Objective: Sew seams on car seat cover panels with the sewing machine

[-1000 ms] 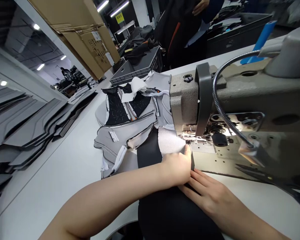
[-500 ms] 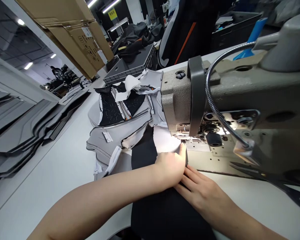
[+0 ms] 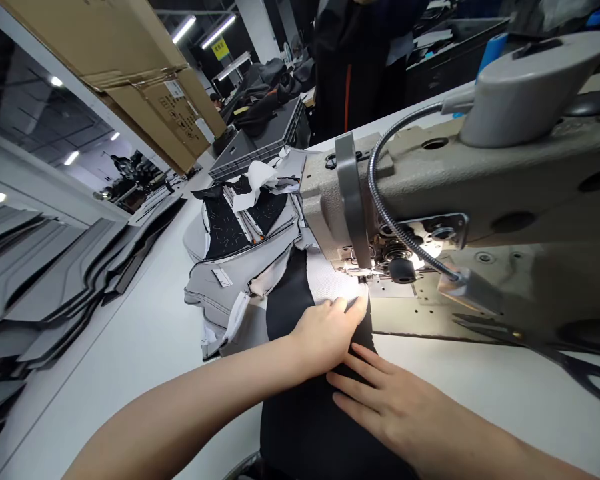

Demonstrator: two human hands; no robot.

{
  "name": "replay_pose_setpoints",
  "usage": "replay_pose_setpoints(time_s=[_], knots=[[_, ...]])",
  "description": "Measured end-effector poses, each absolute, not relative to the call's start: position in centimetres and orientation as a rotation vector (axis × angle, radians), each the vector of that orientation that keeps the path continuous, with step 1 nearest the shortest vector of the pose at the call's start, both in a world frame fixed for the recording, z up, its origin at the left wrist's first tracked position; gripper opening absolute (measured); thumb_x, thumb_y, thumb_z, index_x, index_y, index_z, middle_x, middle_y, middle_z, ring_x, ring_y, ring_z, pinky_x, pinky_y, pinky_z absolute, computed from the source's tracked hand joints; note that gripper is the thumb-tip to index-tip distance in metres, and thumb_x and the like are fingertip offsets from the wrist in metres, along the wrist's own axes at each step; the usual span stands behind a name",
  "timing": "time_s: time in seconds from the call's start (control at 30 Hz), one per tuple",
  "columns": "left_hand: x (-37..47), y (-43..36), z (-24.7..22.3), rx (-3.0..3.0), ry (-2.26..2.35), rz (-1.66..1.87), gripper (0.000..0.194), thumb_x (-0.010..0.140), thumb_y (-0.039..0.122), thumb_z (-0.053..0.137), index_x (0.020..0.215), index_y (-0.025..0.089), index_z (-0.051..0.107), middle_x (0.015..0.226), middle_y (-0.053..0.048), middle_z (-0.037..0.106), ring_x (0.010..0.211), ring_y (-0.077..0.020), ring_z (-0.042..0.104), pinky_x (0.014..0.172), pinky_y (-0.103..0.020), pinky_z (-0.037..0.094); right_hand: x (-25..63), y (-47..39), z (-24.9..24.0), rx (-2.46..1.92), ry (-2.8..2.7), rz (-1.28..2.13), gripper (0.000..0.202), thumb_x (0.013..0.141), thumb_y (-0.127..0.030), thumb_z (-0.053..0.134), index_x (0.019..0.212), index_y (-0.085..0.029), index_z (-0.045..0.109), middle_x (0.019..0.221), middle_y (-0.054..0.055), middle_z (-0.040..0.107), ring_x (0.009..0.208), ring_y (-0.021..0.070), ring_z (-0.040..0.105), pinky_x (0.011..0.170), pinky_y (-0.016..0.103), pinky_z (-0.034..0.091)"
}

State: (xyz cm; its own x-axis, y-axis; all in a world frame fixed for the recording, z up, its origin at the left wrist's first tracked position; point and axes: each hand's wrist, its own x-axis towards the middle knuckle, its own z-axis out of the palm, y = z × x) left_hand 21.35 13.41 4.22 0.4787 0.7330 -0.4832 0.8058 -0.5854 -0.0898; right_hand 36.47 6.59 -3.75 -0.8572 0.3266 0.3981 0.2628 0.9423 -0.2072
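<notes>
Cloth [image 3: 300, 427] beneath both hands' fingers, machine [image 3: 505, 193] just beyond them.
Right hand [image 3: 405, 407] lies flat, fingers slightly spread, likely steadying it; left hand [image 3: 325, 333] bunches narrowly beside mesh [image 3: 325, 277], seemingly guiding the edge; whether it pinches, cannot tell.

A smooth, matte black panel [image 3: 320, 433] is lying lengthwise on the white bench [image 3: 145, 313], narrowing toward its far end and spreading wider at the near end, where it is reaching past the bench's edge. A pale, finely textured fabric piece [image 3: 327, 277] is lying flat against its far part, black material showing to the left, its right side meeting the sewing machine's brightly lit needle area [image 3: 363, 272].
</notes>
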Motion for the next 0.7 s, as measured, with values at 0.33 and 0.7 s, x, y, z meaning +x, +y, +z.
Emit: replay_pose_setpoints(time_s=[0.33,0.7], knots=[[20.8,14.3,3.8,2.625,1.258,-0.567,0.050,0.080,0.003,0.036,0.128,0.015,0.043,0.105,-0.009,0.057,0.097,-0.0216,0.054,0.087,-0.032,0.046,35.9,7.4,-4.4,-0.678,-2.358,-0.065,0.036,0.080,-0.004,0.041,0.108,-0.007,0.063,0.106,0.013,0.065,0.097,0.0255,0.059,0.087,0.039,0.050],[20.8,16.5,1.3,2.754,1.170,-0.237,0.025,0.092,0.014,0.039,0.110,0.014,0.056,0.115,-0.008,0.057,0.109,-0.0200,0.052,0.097,-0.032,0.042,35.4,9.9,-5.2,-0.844,-2.322,-0.181,0.043,0.076,-0.001,0.040,0.113,-0.002,0.061,0.116,0.016,0.061,0.111,0.0276,0.055,0.093,0.037,0.050]])
